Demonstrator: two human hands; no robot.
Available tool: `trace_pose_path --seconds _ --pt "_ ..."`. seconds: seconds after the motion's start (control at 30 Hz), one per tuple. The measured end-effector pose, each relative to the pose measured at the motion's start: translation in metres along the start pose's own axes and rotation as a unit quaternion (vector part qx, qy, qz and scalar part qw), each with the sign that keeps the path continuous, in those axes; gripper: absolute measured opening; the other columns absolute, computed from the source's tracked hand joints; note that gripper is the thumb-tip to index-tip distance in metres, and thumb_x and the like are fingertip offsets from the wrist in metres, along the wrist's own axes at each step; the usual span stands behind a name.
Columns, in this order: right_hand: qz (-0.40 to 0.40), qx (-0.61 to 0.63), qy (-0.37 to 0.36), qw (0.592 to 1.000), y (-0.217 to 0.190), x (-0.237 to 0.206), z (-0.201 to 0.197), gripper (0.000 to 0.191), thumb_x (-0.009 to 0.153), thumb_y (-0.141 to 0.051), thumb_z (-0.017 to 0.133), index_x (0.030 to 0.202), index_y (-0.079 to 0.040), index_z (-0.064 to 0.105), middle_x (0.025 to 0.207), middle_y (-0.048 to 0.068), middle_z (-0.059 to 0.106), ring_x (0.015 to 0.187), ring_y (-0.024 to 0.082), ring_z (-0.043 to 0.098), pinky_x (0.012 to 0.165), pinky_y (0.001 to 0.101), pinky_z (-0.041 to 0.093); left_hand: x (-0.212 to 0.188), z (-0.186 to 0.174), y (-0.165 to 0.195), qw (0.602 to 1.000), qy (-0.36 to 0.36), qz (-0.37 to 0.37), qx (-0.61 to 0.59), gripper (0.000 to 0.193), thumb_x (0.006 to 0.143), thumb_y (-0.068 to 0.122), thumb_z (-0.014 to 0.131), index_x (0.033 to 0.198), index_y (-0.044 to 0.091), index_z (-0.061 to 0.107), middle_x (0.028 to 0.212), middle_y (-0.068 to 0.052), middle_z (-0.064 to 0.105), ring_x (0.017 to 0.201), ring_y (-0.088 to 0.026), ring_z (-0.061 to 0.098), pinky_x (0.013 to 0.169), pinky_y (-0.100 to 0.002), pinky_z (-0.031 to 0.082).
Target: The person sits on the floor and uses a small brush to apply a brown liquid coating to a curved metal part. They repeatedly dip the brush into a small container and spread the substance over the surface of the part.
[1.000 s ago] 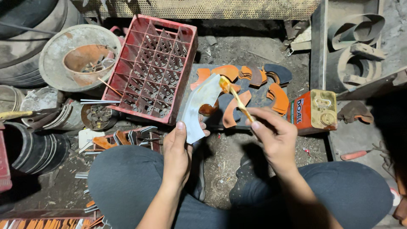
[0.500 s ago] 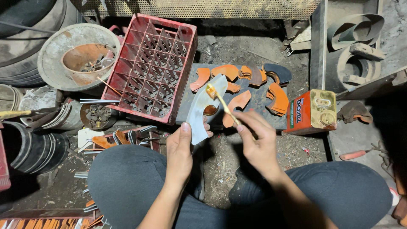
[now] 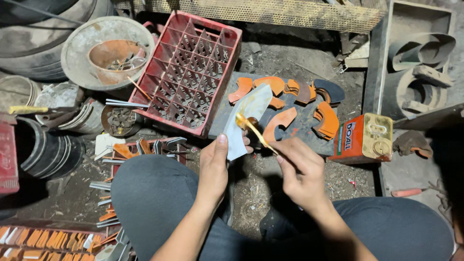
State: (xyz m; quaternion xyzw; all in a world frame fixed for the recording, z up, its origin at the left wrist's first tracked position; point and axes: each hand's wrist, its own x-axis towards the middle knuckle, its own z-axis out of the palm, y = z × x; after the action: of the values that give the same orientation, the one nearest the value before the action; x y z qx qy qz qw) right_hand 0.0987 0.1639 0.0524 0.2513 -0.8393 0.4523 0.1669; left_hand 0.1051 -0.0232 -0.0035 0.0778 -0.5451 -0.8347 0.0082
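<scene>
Above the lap, the left hand (image 3: 215, 166) pinches a curved, pale grey metal plate (image 3: 246, 121), its long axis running up and away to the right. Closed around a thin brush (image 3: 255, 131), the right hand (image 3: 299, 169) sets its tip, apparently glue-wet, on the plate's face. Orange crescent pieces (image 3: 285, 99) lie beyond.

Crate (image 3: 188, 72) left of board (image 3: 299, 128); curved pieces (image 3: 328, 121) on board; can (image 3: 365, 137) right; bucket (image 3: 106, 53) probably holds scrap.
</scene>
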Motion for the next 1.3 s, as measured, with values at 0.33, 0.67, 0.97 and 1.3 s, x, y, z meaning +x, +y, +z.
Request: trace_pose_path --seconds 0.33,0.67,0.97,1.3 --pt "0.002 -0.025 0.012 1.0 -0.005 -0.002 0.001 0.028 0.085 0.01 0.062 0.111 0.005 0.071 0.095 0.016 0.07 0.085 0.026 0.069 0.078 0.032 0.054 0.0 -0.004 -0.004 1.0 -0.013 0.017 0.003 0.058 0.11 0.04 0.038 0.117 -0.008 0.07 0.1 -0.013 0.077 0.09 -0.019 0.075 0.089 -0.034 0.058" --pt "0.008 -0.038 0.039 0.998 -0.007 0.0 0.004 0.029 0.087 0.012 0.061 0.114 0.006 0.07 0.095 0.016 0.069 0.086 0.025 0.069 0.079 0.0317 0.054 0.001 -0.003 -0.006 0.999 -0.031 0.01 -0.029 0.058 0.111 0.039 0.036 0.119 -0.008 0.069 0.102 -0.013 0.076 0.088 -0.02 0.074 0.088 -0.035 0.059" --pt "0.029 -0.04 0.052 0.997 -0.008 -0.001 0.002 0.029 0.087 0.012 0.061 0.114 0.006 0.07 0.094 0.016 0.069 0.081 0.024 0.066 0.074 0.0311 0.052 -0.001 -0.004 -0.007 0.999 -0.031 0.023 0.005 0.058 0.11 0.04 0.037 0.118 -0.006 0.07 0.101 -0.012 0.077 0.088 -0.019 0.075 0.087 -0.033 0.059" --pt "0.02 -0.047 0.062 0.997 -0.008 -0.002 0.001 0.026 0.089 0.01 0.062 0.113 0.005 0.07 0.095 0.015 0.069 0.084 0.024 0.068 0.077 0.031 0.053 0.0 -0.005 -0.011 0.999 -0.03 0.03 0.004 0.06 0.11 0.041 0.036 0.117 -0.008 0.07 0.105 -0.013 0.077 0.089 -0.019 0.075 0.088 -0.034 0.059"
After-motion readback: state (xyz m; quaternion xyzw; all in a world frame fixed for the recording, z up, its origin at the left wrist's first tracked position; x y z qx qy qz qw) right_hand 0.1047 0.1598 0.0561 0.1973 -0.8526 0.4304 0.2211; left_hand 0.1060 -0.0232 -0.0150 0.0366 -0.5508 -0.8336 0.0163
